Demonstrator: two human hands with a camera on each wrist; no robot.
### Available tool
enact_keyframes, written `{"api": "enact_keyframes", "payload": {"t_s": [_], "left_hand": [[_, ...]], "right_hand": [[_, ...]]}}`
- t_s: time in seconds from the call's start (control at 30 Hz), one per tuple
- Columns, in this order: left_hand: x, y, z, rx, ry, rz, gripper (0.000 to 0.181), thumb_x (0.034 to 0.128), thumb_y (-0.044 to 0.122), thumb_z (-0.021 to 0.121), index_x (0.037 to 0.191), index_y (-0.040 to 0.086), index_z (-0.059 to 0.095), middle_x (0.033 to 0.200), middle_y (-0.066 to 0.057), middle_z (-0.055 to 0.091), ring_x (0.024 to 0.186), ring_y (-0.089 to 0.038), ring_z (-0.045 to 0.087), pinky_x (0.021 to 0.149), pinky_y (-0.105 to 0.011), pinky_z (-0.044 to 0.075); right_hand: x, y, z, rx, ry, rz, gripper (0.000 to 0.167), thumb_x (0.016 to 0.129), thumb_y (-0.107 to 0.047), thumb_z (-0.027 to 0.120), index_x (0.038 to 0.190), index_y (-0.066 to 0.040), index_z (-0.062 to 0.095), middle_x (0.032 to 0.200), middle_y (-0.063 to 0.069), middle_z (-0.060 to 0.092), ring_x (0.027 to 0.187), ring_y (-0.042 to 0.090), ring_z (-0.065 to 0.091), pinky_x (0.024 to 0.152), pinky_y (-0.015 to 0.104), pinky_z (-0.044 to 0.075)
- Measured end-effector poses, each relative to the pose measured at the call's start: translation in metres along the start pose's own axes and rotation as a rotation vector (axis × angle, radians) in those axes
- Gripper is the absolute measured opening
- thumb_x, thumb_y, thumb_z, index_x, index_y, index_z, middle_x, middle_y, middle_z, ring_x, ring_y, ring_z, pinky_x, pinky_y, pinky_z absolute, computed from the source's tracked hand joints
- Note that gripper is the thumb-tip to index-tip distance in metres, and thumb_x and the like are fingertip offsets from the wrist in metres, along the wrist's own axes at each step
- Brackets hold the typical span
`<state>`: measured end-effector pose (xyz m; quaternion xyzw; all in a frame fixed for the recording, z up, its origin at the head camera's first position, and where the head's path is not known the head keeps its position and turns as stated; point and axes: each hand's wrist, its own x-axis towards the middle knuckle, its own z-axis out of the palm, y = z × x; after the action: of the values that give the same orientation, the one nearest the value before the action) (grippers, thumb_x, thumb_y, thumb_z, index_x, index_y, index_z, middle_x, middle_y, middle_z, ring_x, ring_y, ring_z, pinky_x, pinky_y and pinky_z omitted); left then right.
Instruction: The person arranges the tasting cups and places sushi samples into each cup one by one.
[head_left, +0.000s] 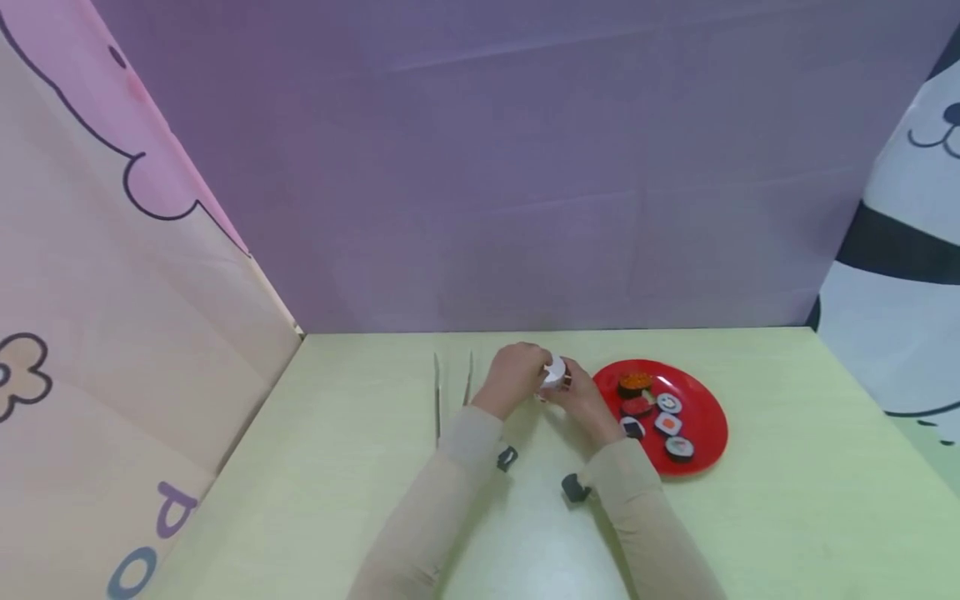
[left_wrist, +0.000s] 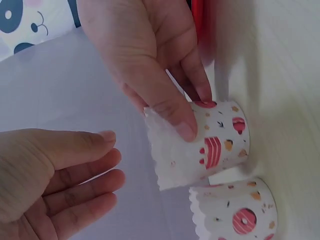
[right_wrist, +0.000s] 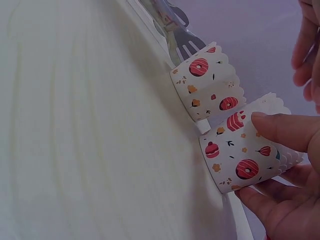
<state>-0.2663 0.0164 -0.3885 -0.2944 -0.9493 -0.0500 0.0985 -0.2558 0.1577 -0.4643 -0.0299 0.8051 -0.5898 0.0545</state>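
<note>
- Head view: white paper cup with red dessert prints (head_left: 555, 372), between left hand (head_left: 516, 377) and right hand (head_left: 583, 402); left of round, glossy red plate (head_left: 707, 425) bearing small sushi-shaped pieces (head_left: 668, 424).
- Left wrist view: left hand loose, empty; second white printed paper cup (left_wrist: 235, 212) upright, just beside the first.
- Right wrist view: right hand pinches first cup, scalloped mouth up, central axis roughly upright. Judged: cups already paired, release outstanding; base contact with pale table (right_wrist: 100, 140) unclear.
</note>
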Motion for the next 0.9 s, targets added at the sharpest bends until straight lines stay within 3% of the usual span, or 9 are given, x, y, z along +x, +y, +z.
{"api": "enact_keyframes", "payload": {"t_s": [0.27, 0.43, 0.6, 0.9], "left_hand": [[0.005, 0.007, 0.005, 0.018, -0.063, 0.0, 0.012, 0.0849, 0.019, 0.069, 0.096, 0.016, 0.074, 0.091, 0.004, 0.071, 0.079, -0.014, 0.065, 0.067, -0.025, 0.051], [0.006, 0.005, 0.012, 0.013, -0.071, 0.009, 0.006, 0.0859, 0.018, 0.067, 0.086, 0.018, 0.073, 0.08, 0.004, 0.069, 0.069, -0.013, 0.061, 0.06, -0.024, 0.048], [0.006, 0.003, 0.02, 0.001, -0.08, 0.028, 0.011, 0.0873, 0.018, 0.066, 0.078, 0.018, 0.072, 0.073, 0.005, 0.066, 0.062, -0.01, 0.056, 0.056, -0.021, 0.044], [0.008, 0.002, 0.024, -0.014, -0.078, 0.042, 0.012, 0.0875, 0.017, 0.065, 0.078, 0.017, 0.072, 0.073, 0.006, 0.065, 0.062, -0.01, 0.055, 0.057, -0.02, 0.044]], "right_hand": [[0.0, -0.003, -0.001, 0.009, -0.012, 0.004, 0.06, 0.091, -0.012, 0.061, 0.142, -0.002, 0.031, 0.143, 0.019, 0.038, 0.126, 0.037, 0.039, 0.103, 0.048, 0.038], [0.0, -0.004, -0.001, 0.005, -0.009, 0.003, 0.061, 0.091, -0.012, 0.06, 0.144, -0.002, 0.029, 0.145, 0.019, 0.035, 0.129, 0.038, 0.037, 0.104, 0.048, 0.036], [0.001, -0.003, -0.001, -0.007, -0.009, -0.021, 0.06, 0.091, -0.012, 0.059, 0.143, 0.0, 0.03, 0.144, 0.022, 0.036, 0.126, 0.039, 0.039, 0.102, 0.048, 0.038], [0.005, 0.001, -0.001, -0.056, 0.012, -0.03, 0.061, 0.088, -0.007, 0.06, 0.141, 0.003, 0.031, 0.138, 0.024, 0.042, 0.123, 0.04, 0.042, 0.1, 0.047, 0.04]]}}
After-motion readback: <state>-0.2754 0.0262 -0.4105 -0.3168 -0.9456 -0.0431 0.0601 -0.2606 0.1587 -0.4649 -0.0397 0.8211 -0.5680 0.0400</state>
